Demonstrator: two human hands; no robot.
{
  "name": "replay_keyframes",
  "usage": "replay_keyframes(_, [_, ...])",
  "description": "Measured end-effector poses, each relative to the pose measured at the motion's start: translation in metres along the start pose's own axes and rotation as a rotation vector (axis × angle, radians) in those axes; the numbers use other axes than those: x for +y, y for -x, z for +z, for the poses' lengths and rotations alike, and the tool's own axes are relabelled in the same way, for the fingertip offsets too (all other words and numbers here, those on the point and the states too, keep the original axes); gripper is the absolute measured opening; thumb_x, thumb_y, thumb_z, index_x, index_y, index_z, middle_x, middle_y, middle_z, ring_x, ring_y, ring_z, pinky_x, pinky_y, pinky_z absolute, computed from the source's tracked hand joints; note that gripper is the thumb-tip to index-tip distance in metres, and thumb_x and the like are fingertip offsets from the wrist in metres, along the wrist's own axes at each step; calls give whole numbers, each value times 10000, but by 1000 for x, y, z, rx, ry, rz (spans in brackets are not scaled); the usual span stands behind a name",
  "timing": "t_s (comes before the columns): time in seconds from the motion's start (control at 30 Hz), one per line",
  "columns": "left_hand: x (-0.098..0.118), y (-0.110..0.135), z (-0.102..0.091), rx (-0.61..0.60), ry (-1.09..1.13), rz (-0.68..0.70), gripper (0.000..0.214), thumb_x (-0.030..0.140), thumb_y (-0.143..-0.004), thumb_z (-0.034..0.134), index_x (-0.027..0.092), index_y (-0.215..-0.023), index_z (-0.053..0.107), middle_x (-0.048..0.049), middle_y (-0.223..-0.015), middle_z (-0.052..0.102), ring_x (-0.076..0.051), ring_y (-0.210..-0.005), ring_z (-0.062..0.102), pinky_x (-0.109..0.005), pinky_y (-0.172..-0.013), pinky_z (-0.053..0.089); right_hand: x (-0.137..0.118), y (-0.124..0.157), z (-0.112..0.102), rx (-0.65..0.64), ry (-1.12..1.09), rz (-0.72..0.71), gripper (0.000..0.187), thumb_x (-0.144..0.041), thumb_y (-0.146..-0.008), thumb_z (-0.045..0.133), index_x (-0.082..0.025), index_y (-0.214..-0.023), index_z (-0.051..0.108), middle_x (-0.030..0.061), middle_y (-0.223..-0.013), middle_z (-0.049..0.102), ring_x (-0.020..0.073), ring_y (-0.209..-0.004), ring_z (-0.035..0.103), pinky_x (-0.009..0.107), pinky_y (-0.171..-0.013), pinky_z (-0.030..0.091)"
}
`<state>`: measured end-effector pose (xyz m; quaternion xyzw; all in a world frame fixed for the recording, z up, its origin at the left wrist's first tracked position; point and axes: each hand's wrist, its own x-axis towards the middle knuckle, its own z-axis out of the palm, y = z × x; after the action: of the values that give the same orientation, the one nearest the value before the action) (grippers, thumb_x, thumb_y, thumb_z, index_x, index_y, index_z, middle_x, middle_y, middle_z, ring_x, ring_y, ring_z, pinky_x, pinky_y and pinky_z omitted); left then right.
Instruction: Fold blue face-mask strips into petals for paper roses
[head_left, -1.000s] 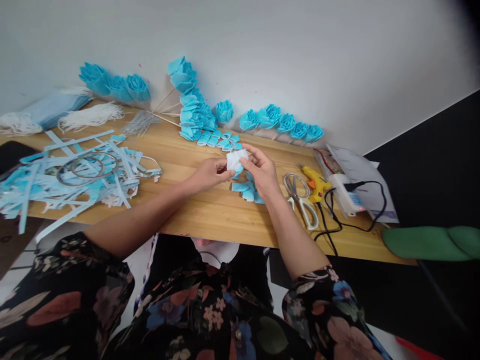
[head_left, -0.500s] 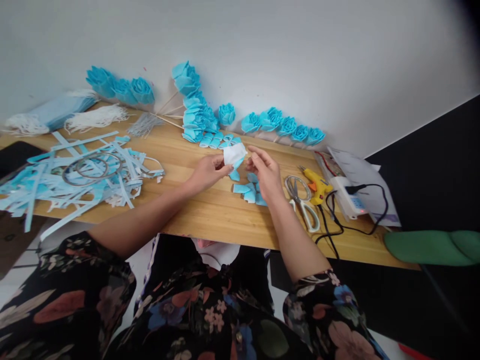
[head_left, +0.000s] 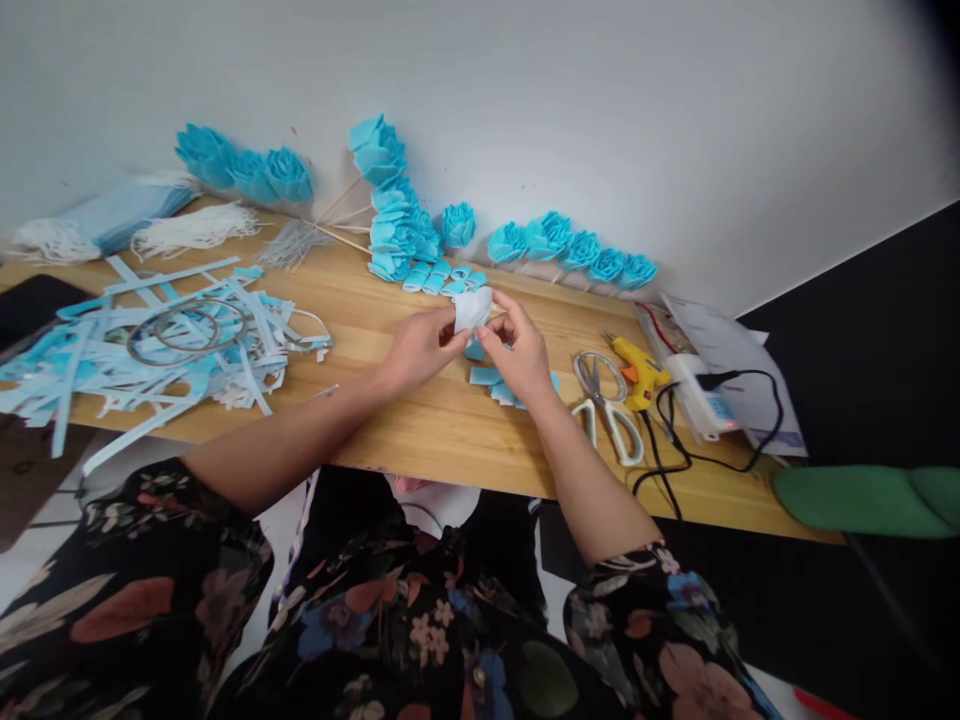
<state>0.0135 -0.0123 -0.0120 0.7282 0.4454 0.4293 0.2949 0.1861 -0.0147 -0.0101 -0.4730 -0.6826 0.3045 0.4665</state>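
Grip narrow, the left hand (head_left: 421,348) pinches the left side of a small pale piece (head_left: 472,308) between thumb and fingers, while the right hand's (head_left: 525,350) grip closes on its right side, above the middle of a wooden bench (head_left: 367,430). Just below the hands, light-blue pieces (head_left: 486,376) lie on the bench, partly hidden by the right hand. Beyond the pale piece, toward the far edge, small curled blue pieces (head_left: 433,278) sit close together at the foot of a stacked cluster of blue flowers (head_left: 394,225), whose thin sticks point left. A single blue flower (head_left: 458,225) stands just right of the cluster; farther right along the far edge, a row of five blue flowers (head_left: 581,250) lines the wall. Three more blue flowers (head_left: 255,175) are at the far edge toward the left corner, near white cords (head_left: 199,227), thin grey wires (head_left: 296,243) and a stack of pale-blue sheets (head_left: 124,215). Toward the bench's left end spreads a heap of cut strips (head_left: 135,350), some hanging over the near edge, with metal rings (head_left: 187,330) on top. To the right of the hands, white-handled scissors (head_left: 622,440) lie beside a yellow glue gun (head_left: 639,375). Nearer the right end are a white power strip (head_left: 701,395), its black cable (head_left: 778,400) and printed papers (head_left: 750,370). A green object (head_left: 847,498) juts past the near right corner.
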Motion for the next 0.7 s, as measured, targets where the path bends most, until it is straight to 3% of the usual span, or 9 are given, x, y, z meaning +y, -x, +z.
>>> replay_keyframes(0.23, [-5,-8,-1,-32,458,-210,150,260,-864,662,159,-936,579,19,-682,621,-96,-550,548,-225,-556,427,3,-2,-4,25,-1,-2,495,-339,-869,619,-275,-1358,579,-22,-764,626,155,-703,560,330,-720,485])
replay_keyframes(0.5, [-4,-11,-7,-18,585,-275,167,160,-858,703,148,-945,561,42,-622,623,-63,-491,528,-195,-518,407,3,-5,-11,37,43,-20,476,-313,-881,610,-278,-1356,605,-7,-805,656,162,-714,559,345,-752,497])
replay_keyframes(0.7, [-5,-11,-9,-31,589,-270,165,134,-860,675,141,-990,575,34,-639,626,-72,-512,534,-208,-532,408,11,-8,-15,27,-27,34,469,-482,-905,612,-286,-1331,625,18,-852,701,190,-781,634,392,-826,547])
